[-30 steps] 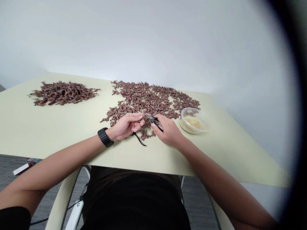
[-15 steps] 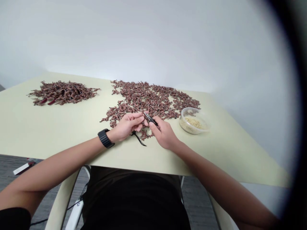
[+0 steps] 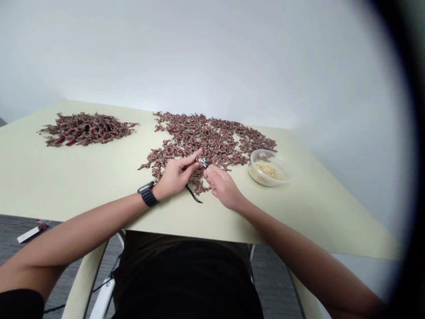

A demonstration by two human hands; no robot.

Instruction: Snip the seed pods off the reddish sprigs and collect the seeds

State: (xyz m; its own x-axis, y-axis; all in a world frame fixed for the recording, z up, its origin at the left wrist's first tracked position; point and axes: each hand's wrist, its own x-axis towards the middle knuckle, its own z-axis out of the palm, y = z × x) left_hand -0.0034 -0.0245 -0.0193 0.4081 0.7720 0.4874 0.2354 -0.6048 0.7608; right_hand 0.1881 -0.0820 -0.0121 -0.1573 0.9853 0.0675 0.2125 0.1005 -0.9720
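My right hand [image 3: 223, 186] is closed round a small dark-handled tool [image 3: 203, 164] with metal jaws, its tip pointing up and left. My left hand [image 3: 177, 175] has its thumb and fingers pinched at the tool's tip, on a small reddish-brown piece [image 3: 198, 158] that is mostly hidden. Under and beyond both hands spreads a wide layer of small reddish-brown pieces [image 3: 199, 133]. A black strap-like item [image 3: 193, 195] lies just below my left hand.
On the left of the table [image 3: 99, 186] is a second heap of reddish-brown pieces [image 3: 88, 128]. A clear round tub [image 3: 255, 175] with pale yellow bits stands right of my right hand. A wall rises behind the table.
My left hand has turned, its index finger now stretched further up. My right hand has rolled over the tool, so less of the handle shows.
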